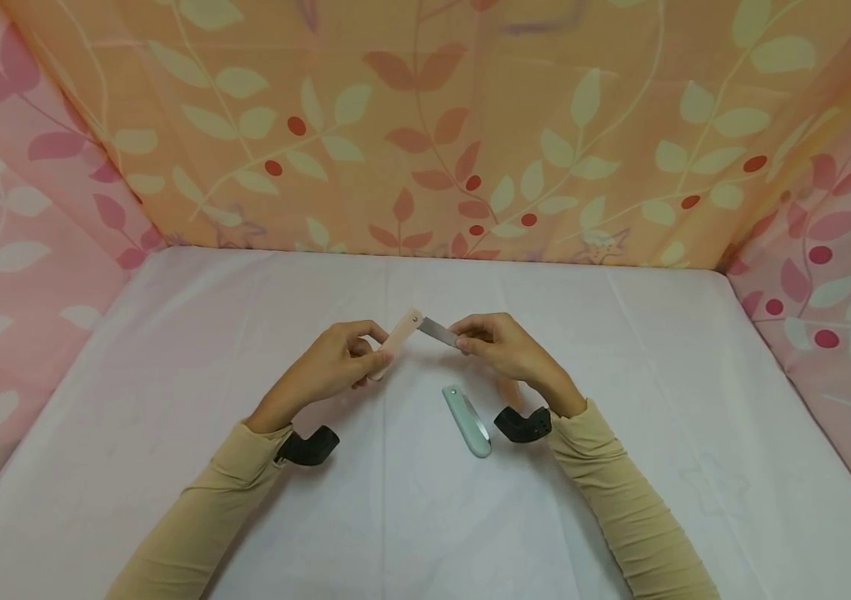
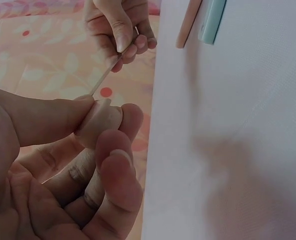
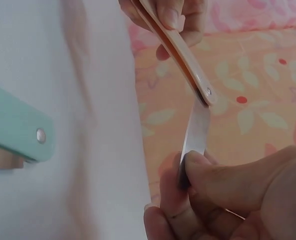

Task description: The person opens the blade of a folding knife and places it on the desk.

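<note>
A folding knife with a pale peach handle (image 1: 399,335) is held up over the table, its blade (image 1: 438,332) swung partly out at an angle. My left hand (image 1: 338,354) grips the handle between thumb and fingers. The flat metal blade (image 3: 196,131) is pinched by the thumb and fingers of my right hand (image 1: 503,343). A rivet joins blade and handle at the pivot. Below the hands, a mint green folding knife (image 1: 464,419) lies on the cloth, with a sliver of its blade showing along one side. Beside it an orange-peach item (image 1: 510,393) is mostly hidden by my right wrist.
A white cloth (image 1: 395,517) covers the table. Patterned fabric (image 1: 425,125) stands along the back and both sides. Black wrist-worn devices (image 1: 308,447) sit at both cuffs, the right one close to the green knife.
</note>
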Available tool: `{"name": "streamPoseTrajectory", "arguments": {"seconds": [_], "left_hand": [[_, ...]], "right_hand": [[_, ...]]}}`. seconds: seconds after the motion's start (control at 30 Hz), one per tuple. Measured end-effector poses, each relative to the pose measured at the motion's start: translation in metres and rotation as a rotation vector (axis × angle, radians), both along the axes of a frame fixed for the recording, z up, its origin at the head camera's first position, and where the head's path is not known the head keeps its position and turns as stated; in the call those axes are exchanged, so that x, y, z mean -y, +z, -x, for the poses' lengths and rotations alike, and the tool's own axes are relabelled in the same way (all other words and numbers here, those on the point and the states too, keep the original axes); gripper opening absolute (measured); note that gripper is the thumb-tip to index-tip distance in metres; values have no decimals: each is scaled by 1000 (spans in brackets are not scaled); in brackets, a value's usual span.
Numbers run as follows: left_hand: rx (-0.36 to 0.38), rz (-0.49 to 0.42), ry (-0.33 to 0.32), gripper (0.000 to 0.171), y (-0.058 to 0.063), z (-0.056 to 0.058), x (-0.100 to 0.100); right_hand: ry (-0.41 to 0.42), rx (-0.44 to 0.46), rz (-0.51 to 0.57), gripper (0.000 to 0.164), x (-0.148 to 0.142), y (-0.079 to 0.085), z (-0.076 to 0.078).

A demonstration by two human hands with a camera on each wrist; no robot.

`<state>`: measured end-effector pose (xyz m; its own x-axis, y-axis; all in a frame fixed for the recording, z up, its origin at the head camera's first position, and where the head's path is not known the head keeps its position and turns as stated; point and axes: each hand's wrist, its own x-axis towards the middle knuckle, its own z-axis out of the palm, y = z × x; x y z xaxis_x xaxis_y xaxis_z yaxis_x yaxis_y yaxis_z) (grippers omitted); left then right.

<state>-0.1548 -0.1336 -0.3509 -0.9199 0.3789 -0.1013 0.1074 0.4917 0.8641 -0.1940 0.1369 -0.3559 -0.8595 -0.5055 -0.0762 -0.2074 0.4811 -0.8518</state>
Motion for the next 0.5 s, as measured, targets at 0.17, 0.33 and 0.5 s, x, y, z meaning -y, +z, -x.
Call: {"name": "streamPoseTrajectory", "arguments": {"seconds": [0.17,0.33,0.5], "left_hand": [[14,20,-13,17,-1,1,0],[12,52,-27,18,-1,1,1],[-2,84,-35,19,0,1,2]], "right_hand": [[-22,-23,-15,25,-2,-1,2],[-33,-35,-13,24,-4,-1,3],[-35,-61,-14,23,-6,-1,4]]}}
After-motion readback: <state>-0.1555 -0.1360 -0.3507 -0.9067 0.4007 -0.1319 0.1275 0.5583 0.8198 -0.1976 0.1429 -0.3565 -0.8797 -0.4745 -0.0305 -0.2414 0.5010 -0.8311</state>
